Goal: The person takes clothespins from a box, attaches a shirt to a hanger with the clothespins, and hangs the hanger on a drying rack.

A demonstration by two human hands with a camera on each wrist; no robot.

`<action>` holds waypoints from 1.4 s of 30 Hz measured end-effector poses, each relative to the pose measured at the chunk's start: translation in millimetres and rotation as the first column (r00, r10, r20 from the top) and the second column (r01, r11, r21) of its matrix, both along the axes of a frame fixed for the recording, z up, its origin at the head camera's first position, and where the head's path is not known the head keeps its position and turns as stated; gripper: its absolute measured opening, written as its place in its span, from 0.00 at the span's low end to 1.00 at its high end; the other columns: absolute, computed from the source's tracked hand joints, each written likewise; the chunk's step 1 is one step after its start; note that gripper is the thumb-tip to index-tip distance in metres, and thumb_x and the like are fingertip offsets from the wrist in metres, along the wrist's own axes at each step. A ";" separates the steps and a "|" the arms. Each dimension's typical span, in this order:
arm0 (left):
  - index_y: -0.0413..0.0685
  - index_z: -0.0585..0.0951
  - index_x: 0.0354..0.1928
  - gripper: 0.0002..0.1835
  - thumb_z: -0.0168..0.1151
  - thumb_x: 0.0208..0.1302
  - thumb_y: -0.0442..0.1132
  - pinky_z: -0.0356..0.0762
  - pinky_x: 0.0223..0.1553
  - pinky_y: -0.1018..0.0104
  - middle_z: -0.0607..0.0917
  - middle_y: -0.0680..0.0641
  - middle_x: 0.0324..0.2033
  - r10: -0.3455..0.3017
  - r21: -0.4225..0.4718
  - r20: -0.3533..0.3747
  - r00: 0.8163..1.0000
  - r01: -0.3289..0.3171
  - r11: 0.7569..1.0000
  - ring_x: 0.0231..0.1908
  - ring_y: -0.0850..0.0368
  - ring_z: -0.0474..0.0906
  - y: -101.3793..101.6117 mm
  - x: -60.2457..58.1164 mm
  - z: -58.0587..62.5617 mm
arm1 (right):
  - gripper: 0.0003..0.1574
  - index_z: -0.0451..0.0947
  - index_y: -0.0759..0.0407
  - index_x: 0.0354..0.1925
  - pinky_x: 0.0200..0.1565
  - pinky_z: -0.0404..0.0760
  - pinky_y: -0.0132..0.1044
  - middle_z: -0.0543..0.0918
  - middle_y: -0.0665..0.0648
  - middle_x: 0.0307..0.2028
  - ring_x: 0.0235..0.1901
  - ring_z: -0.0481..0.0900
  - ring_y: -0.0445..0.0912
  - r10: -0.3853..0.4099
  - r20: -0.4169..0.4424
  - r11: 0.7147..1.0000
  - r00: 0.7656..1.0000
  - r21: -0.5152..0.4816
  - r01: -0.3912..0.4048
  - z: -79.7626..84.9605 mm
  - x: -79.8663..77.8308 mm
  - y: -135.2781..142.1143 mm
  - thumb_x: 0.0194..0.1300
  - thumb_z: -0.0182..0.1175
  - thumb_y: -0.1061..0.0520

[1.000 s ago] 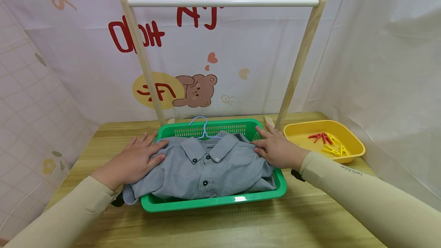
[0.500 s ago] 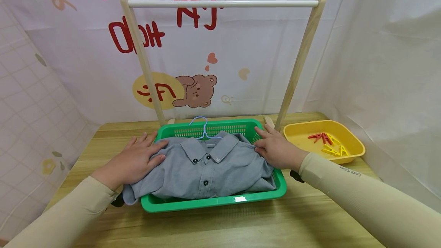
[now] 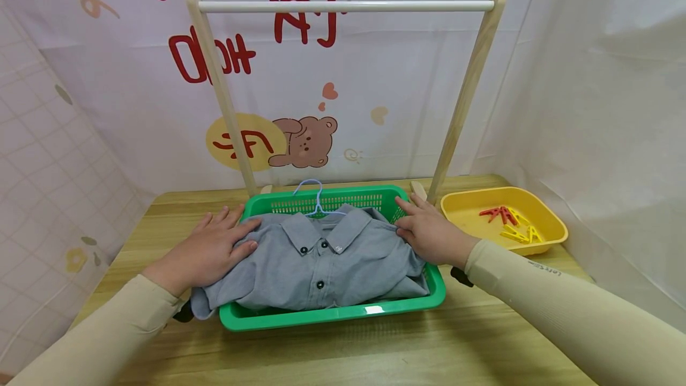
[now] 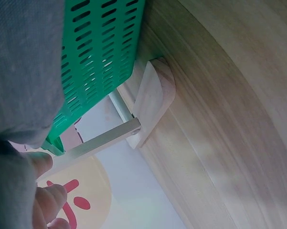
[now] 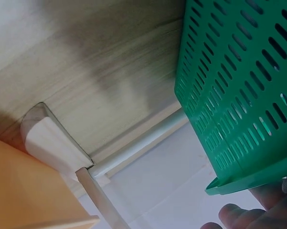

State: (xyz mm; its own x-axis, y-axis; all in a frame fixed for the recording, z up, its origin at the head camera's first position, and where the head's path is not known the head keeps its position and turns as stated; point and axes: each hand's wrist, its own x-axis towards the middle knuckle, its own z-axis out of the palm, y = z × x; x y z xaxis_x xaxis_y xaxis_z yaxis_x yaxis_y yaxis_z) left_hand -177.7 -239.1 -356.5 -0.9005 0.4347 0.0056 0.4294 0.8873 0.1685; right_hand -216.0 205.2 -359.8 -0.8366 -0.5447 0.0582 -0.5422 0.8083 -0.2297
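A grey-blue button-up shirt (image 3: pixel 354 273) lies collar up in a green slotted basket (image 3: pixel 332 316). From its neck rises the hook of a light blue hanger (image 3: pixel 318 201); the rest of the hanger is mostly under the cloth. With fingers spread, my left hand (image 3: pixel 217 249) rests on the sleeve at the basket's left rim. My right hand (image 3: pixel 434 234) lies over the right rim, fingertips touching the shirt's shoulder. In the left wrist view, grey cloth (image 4: pixel 24 71) hangs over the basket's side. The right wrist view shows fingers (image 5: pixel 239 217) beyond the basket's rim.
Behind the basket stands a wooden rack with a white crossbar (image 3: pixel 348 6). A yellow tray (image 3: pixel 455 202) to the right holds several red clothespins (image 3: pixel 502 214) and yellow clothespins (image 3: pixel 515 234). All stand on a wood-grain table (image 3: pixel 300 356) before a printed backdrop.
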 end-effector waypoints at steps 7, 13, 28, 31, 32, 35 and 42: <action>0.51 0.69 0.79 0.33 0.49 0.81 0.60 0.48 0.74 0.22 0.59 0.29 0.80 0.006 -0.001 0.007 1.000 -0.006 1.000 0.78 0.20 0.51 1.1 0.4 1.2 | 0.13 0.88 0.61 0.53 0.75 0.56 0.74 0.67 0.73 0.76 0.77 0.55 0.78 -0.008 -0.019 1.000 1.000 -0.018 0.008 -0.9 2.5 0.4 0.77 0.60 0.60; 0.50 0.69 0.79 0.33 0.50 0.81 0.59 0.48 0.74 0.22 0.59 0.29 0.80 0.008 -0.002 0.004 1.000 -0.008 1.000 0.78 0.20 0.51 1.4 0.5 1.5 | 0.13 0.88 0.61 0.52 0.74 0.56 0.75 0.67 0.72 0.76 0.78 0.54 0.78 -0.019 -0.028 0.999 0.999 -0.038 0.018 -1.0 5.1 0.5 0.77 0.60 0.60; 0.50 0.71 0.78 0.31 0.51 0.81 0.57 0.49 0.74 0.22 0.61 0.28 0.79 0.008 -0.011 -0.017 1.000 -0.009 1.000 0.78 0.20 0.53 2.4 0.9 4.8 | 0.13 0.88 0.59 0.52 0.74 0.56 0.74 0.67 0.70 0.77 0.78 0.55 0.77 -0.039 -0.065 0.997 0.997 -0.072 0.034 -4.0 6.8 0.9 0.78 0.59 0.60; 0.50 0.71 0.78 0.31 0.51 0.82 0.56 0.49 0.74 0.22 0.61 0.29 0.79 0.002 -0.011 -0.021 1.000 -0.002 1.000 0.77 0.19 0.53 2.3 1.2 5.6 | 0.13 0.87 0.60 0.53 0.75 0.56 0.74 0.68 0.70 0.77 0.78 0.56 0.77 -0.041 -0.073 0.996 0.996 -0.079 0.035 -4.1 7.4 0.7 0.78 0.59 0.60; 0.50 0.71 0.78 0.30 0.52 0.81 0.56 0.49 0.74 0.22 0.61 0.29 0.79 0.000 -0.012 -0.023 1.000 0.000 1.000 0.77 0.19 0.53 2.1 1.2 5.6 | 0.13 0.87 0.60 0.53 0.75 0.56 0.74 0.68 0.70 0.77 0.78 0.56 0.77 -0.041 -0.076 0.996 0.996 -0.080 0.035 -4.0 7.7 0.6 0.78 0.59 0.60; 0.51 0.72 0.77 0.29 0.52 0.81 0.55 0.49 0.74 0.22 0.61 0.29 0.79 -0.006 -0.020 -0.029 1.000 0.005 1.000 0.77 0.19 0.53 1.5 1.3 5.9 | 0.13 0.87 0.60 0.53 0.75 0.57 0.74 0.68 0.70 0.76 0.77 0.56 0.77 -0.041 -0.083 0.996 0.996 -0.085 0.034 -3.5 8.3 0.5 0.78 0.58 0.60; 0.51 0.73 0.76 0.29 0.52 0.82 0.54 0.50 0.74 0.22 0.61 0.29 0.79 -0.021 -0.019 -0.034 0.999 0.020 1.000 0.78 0.19 0.53 1.4 3.0 11.2 | 0.13 0.87 0.60 0.53 0.75 0.57 0.73 0.69 0.70 0.76 0.78 0.57 0.76 -0.044 -0.113 0.995 0.993 -0.095 0.034 -2.9 7.3 2.8 0.78 0.58 0.60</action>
